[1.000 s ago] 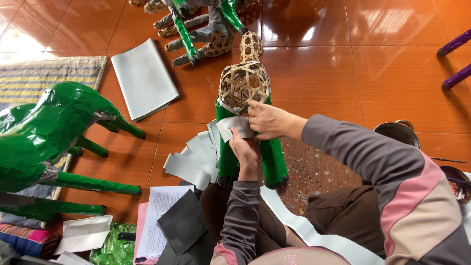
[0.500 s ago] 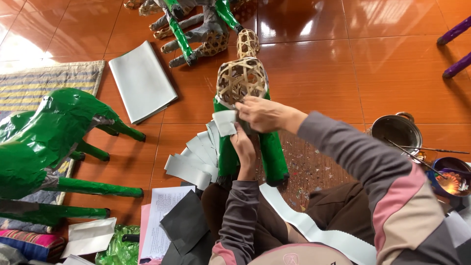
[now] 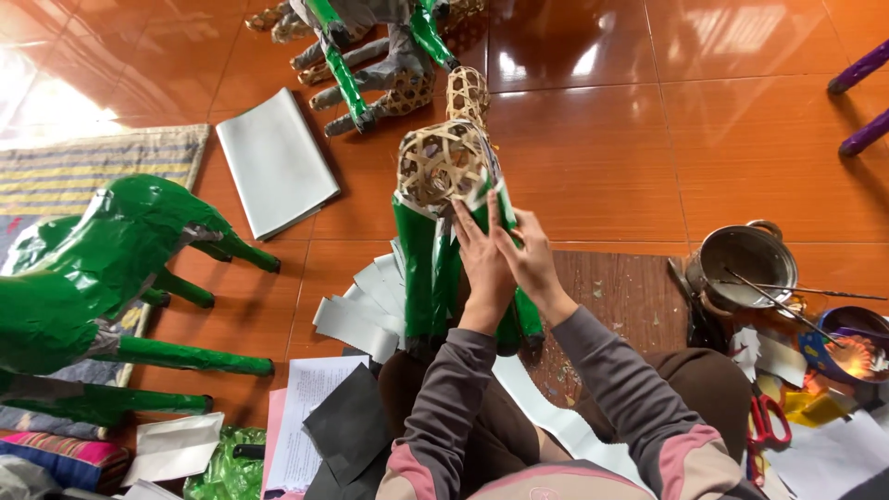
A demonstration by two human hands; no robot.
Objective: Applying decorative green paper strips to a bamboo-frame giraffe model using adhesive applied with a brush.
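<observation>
Both hands, left hand (image 3: 483, 268) and right hand (image 3: 530, 259), press flat with open fingers against the upright woven bamboo animal frame partly wrapped in green paper (image 3: 444, 231), standing on the glossy orange-tiled floor (image 3: 602, 139) before the person's knees.

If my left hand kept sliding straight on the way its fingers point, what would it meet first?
Likely the bare woven bamboo head of the green-wrapped animal frame; the left hand lies flat on that wrapping, fingers pointing up toward it. Depth is unclear.

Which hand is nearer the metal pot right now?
Right. The right hand rests on the green figure on the side toward the metal pot; the left hand lies just beyond it, farther away.
</observation>
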